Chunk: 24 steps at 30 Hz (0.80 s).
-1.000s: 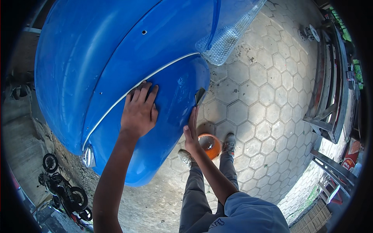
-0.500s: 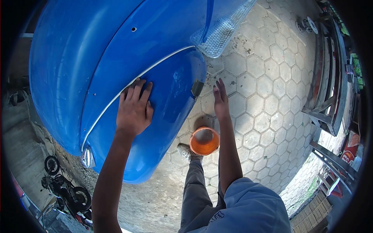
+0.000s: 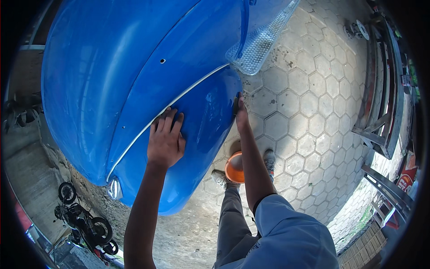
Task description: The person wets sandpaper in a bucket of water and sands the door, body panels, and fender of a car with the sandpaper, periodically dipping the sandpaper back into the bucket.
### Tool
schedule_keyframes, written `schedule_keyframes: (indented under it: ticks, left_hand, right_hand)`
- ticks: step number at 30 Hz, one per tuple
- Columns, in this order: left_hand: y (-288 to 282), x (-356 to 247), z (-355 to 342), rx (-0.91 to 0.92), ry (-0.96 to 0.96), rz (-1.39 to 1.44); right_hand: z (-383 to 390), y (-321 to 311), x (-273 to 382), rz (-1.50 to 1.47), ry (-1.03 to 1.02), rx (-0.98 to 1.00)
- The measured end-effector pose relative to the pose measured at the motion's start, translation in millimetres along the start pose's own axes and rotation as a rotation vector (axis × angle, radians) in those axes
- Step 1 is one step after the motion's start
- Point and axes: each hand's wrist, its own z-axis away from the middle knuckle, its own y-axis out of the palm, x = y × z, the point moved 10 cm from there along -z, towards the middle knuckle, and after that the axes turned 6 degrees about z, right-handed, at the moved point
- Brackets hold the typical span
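A glossy blue car fender [image 3: 197, 148] curves below a blue car body [image 3: 103, 80], with a thin white strip [image 3: 143, 130] along the seam between them. My left hand [image 3: 166, 139] lies on the fender beside this strip, fingers stretched out and holding nothing that shows. At the fender's right edge, my right hand [image 3: 242, 114] has its fingers against a small dark rectangular piece [image 3: 235, 106], which looks like folded sandpaper. The hand partly covers this piece, and its thumb is hard to make out.
An orange bucket [image 3: 234, 168] stands between my shoes, partly behind my right forearm. A clear textured lamp lens [image 3: 257, 54] juts out above the fender. Hexagonal pavers [image 3: 304, 121] cover the ground. A motorcycle [image 3: 83, 219] stands lower left, a wooden bench [image 3: 380, 121] right.
My right hand has moved from the air beside the fender onto the dark piece at its edge. My left hand stays on the fender by the strip. The whole view has shifted slightly.
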Motion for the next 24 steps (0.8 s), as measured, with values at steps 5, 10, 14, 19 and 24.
schedule_keyframes:
  ticks: [5,10,14,19,24]
  left_hand:
    - [-10.9,8.2,4.7,0.0,-0.009,-0.01]
    - [6.2,17.6,15.3,0.064,-0.032,0.008]
    - [-5.2,-11.3,-14.3,0.034,-0.011,0.05]
    - [-5.9,6.1,2.3,0.04,-0.025,0.015]
    - [-4.9,0.0,-1.2,0.037,-0.011,0.012]
  right_hand:
    - [5.6,-31.6,-32.4,0.02,0.373,-0.176]
    - [42.6,18.9,26.0,0.711,0.277,-0.039]
    - [26.9,2.8,49.5,1.164,-0.226,-0.25]
    - [50.1,27.0,65.8,0.911,-0.074,-0.17]
    - [62.4,21.3,66.7,0.838,0.012,-0.152]
